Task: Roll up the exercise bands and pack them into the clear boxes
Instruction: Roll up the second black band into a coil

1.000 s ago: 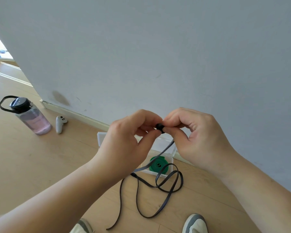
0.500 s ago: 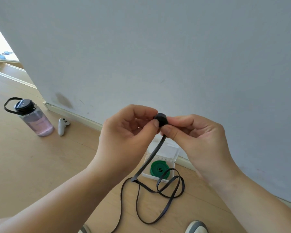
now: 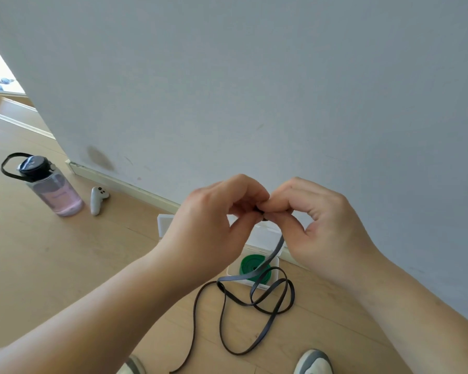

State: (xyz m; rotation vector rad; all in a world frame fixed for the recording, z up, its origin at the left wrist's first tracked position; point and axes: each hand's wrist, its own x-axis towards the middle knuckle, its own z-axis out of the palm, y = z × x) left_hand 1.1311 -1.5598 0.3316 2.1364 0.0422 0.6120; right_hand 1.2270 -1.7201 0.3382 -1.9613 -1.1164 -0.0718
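A: Now, the left edge first. What stands there?
B: Water bottle (image 3: 52,187) upright on the wood floor (image 3: 52,265), white controller (image 3: 97,199) just beside it, both near the baseboard (image 3: 125,184). Bare floor lies between them and the hands.
A: Grip?
B: Left hand (image 3: 214,228) pinches the rolled start of the black band (image 3: 278,247) between thumb and fingertips. Right hand (image 3: 327,230) pinches the same roll from the other side, and the fingertips touch. The roll is mostly hidden.
A: Rest of the band?
B: One strand hangs from the pinch and passes in front of the clear box (image 3: 230,271). It then loops loose on the floor, its tail running to the lower edge between left shoe (image 3: 131,367) and right shoe (image 3: 312,361). Green band (image 3: 250,267) lies coiled inside the box, which stands close to the wall.
A: Against half a second ago?
B: The roll then showed plainly above the fingertips; now they cover it. The green coil was unobstructed; now the strand crosses it.
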